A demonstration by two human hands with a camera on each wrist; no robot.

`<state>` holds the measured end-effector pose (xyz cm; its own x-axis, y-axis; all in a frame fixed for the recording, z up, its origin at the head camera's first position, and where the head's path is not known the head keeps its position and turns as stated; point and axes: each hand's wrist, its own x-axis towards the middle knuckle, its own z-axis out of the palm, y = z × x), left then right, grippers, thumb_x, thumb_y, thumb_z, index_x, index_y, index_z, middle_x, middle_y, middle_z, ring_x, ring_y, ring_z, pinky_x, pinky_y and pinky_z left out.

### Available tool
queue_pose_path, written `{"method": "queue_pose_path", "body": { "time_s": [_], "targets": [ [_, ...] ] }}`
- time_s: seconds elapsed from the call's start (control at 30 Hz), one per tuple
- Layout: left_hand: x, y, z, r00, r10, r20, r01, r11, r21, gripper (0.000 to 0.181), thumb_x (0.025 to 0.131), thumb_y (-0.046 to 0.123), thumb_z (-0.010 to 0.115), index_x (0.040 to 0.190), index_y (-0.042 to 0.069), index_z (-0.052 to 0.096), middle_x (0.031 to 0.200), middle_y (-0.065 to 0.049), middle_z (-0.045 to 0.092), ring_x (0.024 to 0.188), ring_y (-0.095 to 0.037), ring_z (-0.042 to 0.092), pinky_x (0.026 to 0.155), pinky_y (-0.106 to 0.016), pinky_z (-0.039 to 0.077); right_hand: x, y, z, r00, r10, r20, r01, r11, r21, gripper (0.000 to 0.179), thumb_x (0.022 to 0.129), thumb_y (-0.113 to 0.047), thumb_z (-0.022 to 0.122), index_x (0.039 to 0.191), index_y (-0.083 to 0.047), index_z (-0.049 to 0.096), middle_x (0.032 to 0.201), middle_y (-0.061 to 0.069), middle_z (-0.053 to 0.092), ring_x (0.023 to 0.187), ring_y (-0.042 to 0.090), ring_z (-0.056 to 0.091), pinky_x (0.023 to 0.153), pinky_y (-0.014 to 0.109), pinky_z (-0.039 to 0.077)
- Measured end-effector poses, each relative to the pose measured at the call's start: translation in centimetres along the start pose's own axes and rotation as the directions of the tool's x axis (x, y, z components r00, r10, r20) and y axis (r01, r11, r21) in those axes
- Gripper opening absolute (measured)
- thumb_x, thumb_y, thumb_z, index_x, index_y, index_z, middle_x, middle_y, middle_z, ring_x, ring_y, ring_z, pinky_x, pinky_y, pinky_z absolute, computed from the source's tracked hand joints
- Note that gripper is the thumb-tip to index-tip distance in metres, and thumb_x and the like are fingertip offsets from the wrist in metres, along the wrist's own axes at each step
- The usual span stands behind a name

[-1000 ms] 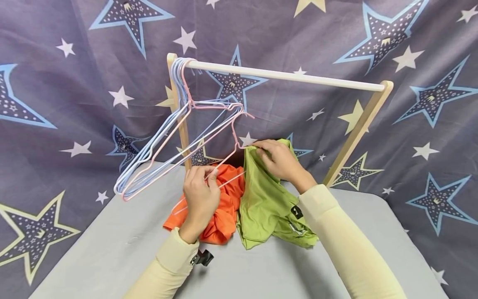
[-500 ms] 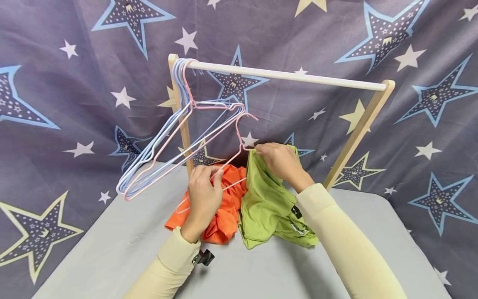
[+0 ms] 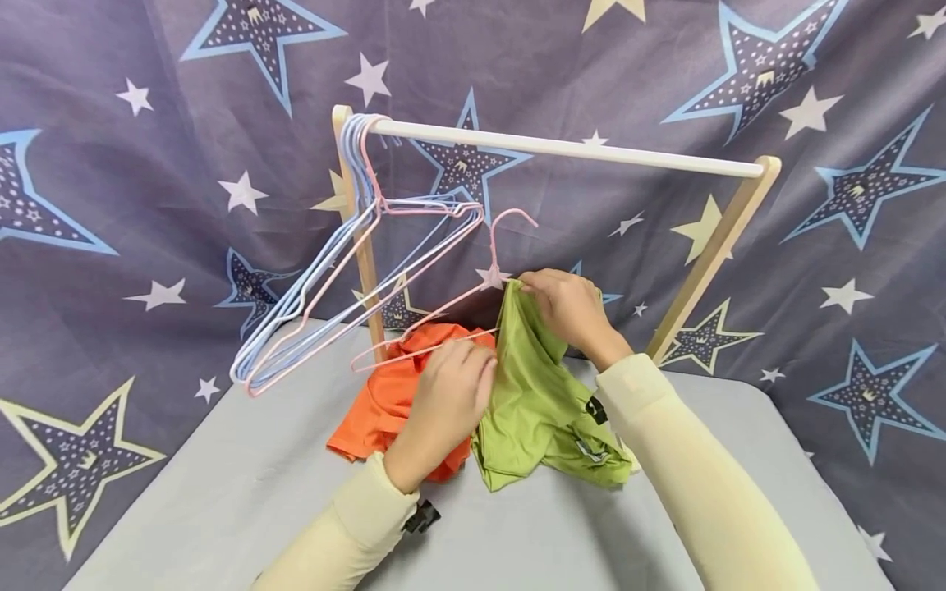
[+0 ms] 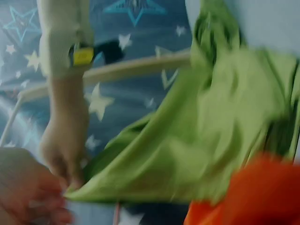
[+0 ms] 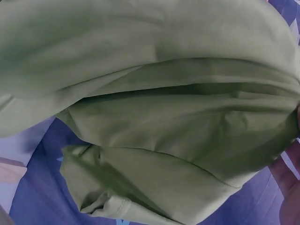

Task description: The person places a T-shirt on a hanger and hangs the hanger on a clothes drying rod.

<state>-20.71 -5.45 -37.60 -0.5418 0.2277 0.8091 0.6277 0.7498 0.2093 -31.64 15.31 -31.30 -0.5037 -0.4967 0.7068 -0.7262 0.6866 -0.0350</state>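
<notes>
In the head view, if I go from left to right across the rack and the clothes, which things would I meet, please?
Hung hangers → orange cloth → green cloth → right post.

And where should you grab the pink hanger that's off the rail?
Probably take the pink hanger by its neck, just under the hook, with the left hand coming from above. The hook stands up bare, while the green cloth hides the hanger's right end and the right hand pinches that cloth close by.
</notes>
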Motion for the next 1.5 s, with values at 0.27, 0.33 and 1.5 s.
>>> {"method": "queue_pose_path", "body": {
  "time_s": [0.27, 0.33, 1.5],
  "targets": [
    [0.7, -0.5, 4.3, 0.800, -0.296, 0.523, 0.410, 0.905, -0.116, 0.040, 0.099, 0.018, 0.067, 0.132, -0.003, 0.059, 0.125, -0.020, 0.066, 0.119, -0.037, 0.063, 0.098, -0.051, 0.052, 0.2, 0.7, -0.9, 1.000, 0.024, 0.009, -0.024, 1.000, -0.009, 0.017, 0.100, -0.015, 0.067, 0.112, -0.011, 0.078, 0.107, 0.005, 0.077, 0.090, 0.028, 0.074, 0.072, 0.048, 0.058],
    [0.8, -1.0, 5.0, 0.777, -0.319, 0.543, 0.468, 0.869, -0.159, 0.045, 0.100, 0.021, 0.066, 0.137, -0.002, 0.055, 0.129, -0.020, 0.064, 0.121, -0.036, 0.061, 0.101, -0.050, 0.049, 0.2, 0.8, -1.1, 0.999, 0.038, 0.008, -0.037, 0.999, -0.009, 0.017, 0.100, -0.015, 0.067, 0.112, -0.011, 0.078, 0.107, 0.005, 0.077, 0.090, 0.028, 0.074, 0.072, 0.049, 0.058],
    [-3.7, -6.3, -0.8, 0.996, 0.025, 0.081, -0.007, 0.978, -0.210, 0.009, 0.097, 0.019, 0.070, 0.095, 0.011, 0.069, 0.086, 0.000, 0.071, 0.084, -0.023, 0.067, 0.082, -0.043, 0.045, -1.4, 4.3, -2.3, 0.982, 0.186, 0.011, -0.185, 0.979, -0.085, 0.019, 0.101, -0.003, 0.058, 0.113, -0.002, 0.072, 0.110, 0.015, 0.074, 0.099, 0.035, 0.071, 0.082, 0.053, 0.056]
  ]
}}
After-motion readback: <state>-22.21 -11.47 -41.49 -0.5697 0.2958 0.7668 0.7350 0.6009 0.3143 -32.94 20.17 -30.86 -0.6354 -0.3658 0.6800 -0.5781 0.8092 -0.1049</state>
